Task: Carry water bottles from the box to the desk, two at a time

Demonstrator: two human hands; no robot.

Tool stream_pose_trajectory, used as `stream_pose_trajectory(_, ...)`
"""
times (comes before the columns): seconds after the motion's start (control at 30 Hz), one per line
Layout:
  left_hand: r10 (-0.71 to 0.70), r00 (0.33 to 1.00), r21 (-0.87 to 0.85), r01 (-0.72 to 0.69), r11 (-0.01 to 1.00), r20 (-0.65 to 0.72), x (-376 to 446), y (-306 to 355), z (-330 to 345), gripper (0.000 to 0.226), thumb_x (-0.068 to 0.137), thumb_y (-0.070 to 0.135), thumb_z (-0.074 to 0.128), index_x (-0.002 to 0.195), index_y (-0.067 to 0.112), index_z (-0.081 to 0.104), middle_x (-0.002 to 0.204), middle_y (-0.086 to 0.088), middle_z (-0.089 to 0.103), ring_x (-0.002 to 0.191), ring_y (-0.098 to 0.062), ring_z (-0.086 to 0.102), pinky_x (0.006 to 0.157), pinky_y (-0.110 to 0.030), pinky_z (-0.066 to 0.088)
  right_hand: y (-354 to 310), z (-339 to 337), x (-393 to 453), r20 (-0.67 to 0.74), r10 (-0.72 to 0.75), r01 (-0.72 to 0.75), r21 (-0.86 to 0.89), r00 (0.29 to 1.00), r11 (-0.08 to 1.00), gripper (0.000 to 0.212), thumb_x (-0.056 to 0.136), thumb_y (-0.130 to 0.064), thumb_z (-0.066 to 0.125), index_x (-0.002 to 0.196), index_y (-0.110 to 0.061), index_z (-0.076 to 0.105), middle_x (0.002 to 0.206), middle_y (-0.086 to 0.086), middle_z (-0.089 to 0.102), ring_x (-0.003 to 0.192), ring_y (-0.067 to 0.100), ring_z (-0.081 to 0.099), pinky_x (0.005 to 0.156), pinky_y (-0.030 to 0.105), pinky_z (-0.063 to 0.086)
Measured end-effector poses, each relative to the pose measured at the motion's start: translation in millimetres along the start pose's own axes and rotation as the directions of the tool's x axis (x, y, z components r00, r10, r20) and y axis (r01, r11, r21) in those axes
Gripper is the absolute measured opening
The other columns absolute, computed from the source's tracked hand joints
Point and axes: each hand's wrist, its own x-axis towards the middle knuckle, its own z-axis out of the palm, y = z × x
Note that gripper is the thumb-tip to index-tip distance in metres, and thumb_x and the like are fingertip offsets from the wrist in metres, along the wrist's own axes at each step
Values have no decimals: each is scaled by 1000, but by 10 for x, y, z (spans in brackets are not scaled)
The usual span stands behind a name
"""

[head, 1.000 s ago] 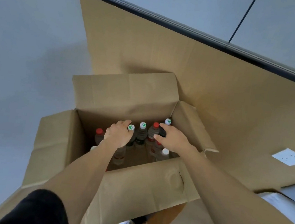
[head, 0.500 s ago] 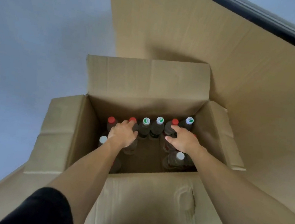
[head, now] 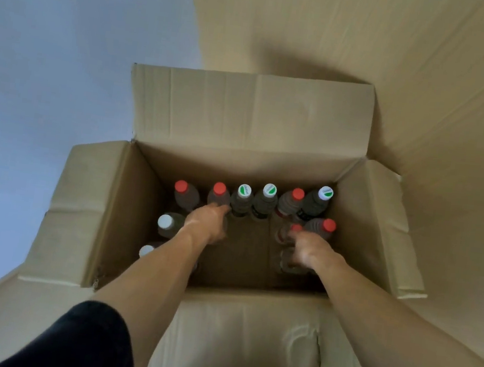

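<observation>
Plain indoor room; grey wall (head: 50, 68), flattened cardboard (head: 374, 41).

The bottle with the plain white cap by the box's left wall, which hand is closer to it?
Left. The left hand is just to the right of that white-capped bottle, while the right hand is across the box, by the red-capped bottles.

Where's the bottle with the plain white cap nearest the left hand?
In the head view, the white-capped bottle stands by the box's left wall, just left of the left hand, in front of the red-capped bottle.
</observation>
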Motion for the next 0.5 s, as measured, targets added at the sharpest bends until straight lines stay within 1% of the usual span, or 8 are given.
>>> stream_pose_trajectory(0.1,-13,999,78,10,997,39,105,7,75,67,91,32,68,151,30,38,146,-3,50,129,-29,53,101,-44,50,35,88,119,36,-26,28,-67,999,997,55,98,-19,61,150,-23,44,146,10,50,132,29,50,111,39,42)
stream_pose_trajectory(0.17,-15,999,108,11,994,33,167,0,110,51,94,33,64,142,31,48,139,-3,56,124,-29,57,99,-45,51,41,142,179,72,-61,68,-100,996,993,46,102,-18,52,148,-20,46,147,11,50,133,30,49,111,38,40)
stream_pose_trajectory(0.23,-7,1000,162,5,987,11,212,-15,115,39,97,30,60,135,29,53,134,-5,60,120,-30,60,96,-44,50,43,176,244,116,-101,115,-128,988,985,43,103,-19,48,146,-19,47,148,11,49,134,30,49,113,41,39)
stream_pose_trajectory(0.33,24,1000,247,-19,969,-18,232,-27,102,32,100,28,55,131,26,54,131,-6,62,117,-31,62,90,-41,50,13,192,292,162,-84,104,-118,983,988,41,103,-17,50,143,-16,51,147,13,50,132,31,50,111,41,41)
stream_pose_trajectory(0.4,44,999,272,-34,962,-31,221,-17,101,29,100,25,52,129,25,56,129,-6,63,115,-30,64,88,-41,51,-12,203,323,158,-88,111,-144,984,983,39,103,-16,49,142,-14,51,146,14,51,132,32,51,109,42,43)
stream_pose_trajectory(0.5,82,996,297,-66,952,-42,176,22,105,31,99,24,53,130,26,55,127,-4,64,114,-29,65,85,-39,50,-68,194,315,129,-89,110,-160,988,981,39,103,-15,49,141,-15,51,141,14,55,126,33,55,105,43,47)
